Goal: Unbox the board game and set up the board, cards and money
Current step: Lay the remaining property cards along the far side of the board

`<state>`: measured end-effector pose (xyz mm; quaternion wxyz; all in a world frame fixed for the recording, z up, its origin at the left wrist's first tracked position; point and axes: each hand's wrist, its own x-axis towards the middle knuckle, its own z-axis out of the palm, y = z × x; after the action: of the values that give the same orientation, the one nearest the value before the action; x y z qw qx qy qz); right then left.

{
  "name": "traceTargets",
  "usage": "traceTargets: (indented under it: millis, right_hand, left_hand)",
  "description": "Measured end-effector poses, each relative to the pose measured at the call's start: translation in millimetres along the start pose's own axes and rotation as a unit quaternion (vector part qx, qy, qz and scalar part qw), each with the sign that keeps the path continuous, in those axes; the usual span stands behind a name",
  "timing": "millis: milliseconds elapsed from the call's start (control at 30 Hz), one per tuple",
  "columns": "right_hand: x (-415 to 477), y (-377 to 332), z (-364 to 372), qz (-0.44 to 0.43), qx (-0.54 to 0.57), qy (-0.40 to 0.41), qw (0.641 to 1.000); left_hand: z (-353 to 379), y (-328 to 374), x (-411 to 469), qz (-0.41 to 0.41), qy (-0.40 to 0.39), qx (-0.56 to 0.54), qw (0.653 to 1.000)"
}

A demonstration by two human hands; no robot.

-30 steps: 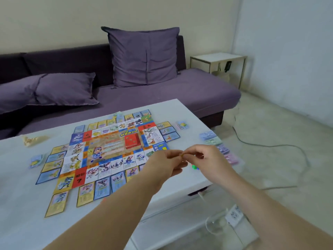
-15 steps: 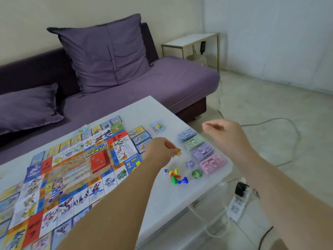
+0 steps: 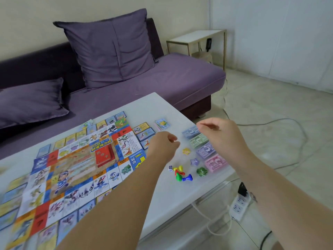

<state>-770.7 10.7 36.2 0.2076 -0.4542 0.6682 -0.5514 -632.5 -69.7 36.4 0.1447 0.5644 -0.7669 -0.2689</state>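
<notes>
Near table (image 3: 158, 105) rt edge: L hand (image 3: 164, 146), R hand (image 3: 222, 135) hovering, fingers curled, gripping nothing. Yellow star (image 3: 186, 151) flat betw. them; money stacks (image 3: 205, 150) along edge; board (image 3: 81, 159) further left, bare top in front.

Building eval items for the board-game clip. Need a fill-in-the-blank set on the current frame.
1. The money stack nearest the table's front edge is ____.
2. The card deck lying on the board is ____.
3. The white die lies beside ____ coloured pawns.
4. The star token nearest the left hand is ____.

Missing words: pink; red; four; yellow.
</notes>
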Motion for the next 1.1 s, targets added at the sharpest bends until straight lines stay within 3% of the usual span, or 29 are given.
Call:
traceTargets:
  millis: [200,533,700,867,1100]
  right_hand:
    - [-34,-38,55,-0.074,-0.021,-0.072,0.994]
    - [-129,-80,152,-0.197,-0.111,-0.286,0.931]
    - [-160,-83,191,-0.241,-0.227,-0.361,0.872]
    - [-181,-85,215,-0.325,-0.375,-0.335,0.801]
    - [-201,-82,219,-0.370,-0.393,-0.345,0.768]
  left_hand:
    - [-62,-53,-73,0.020,0.083,-0.021,0.996]
    - [-135,-185,-203,-0.140,0.199,-0.001,0.970]
    - [-125,-217,-238,-0.179,0.160,0.046,0.970]
    - [-108,-228,-248,-0.185,0.116,0.061,0.974]
    - [-100,-233,-256,-0.215,0.059,-0.058,0.973]
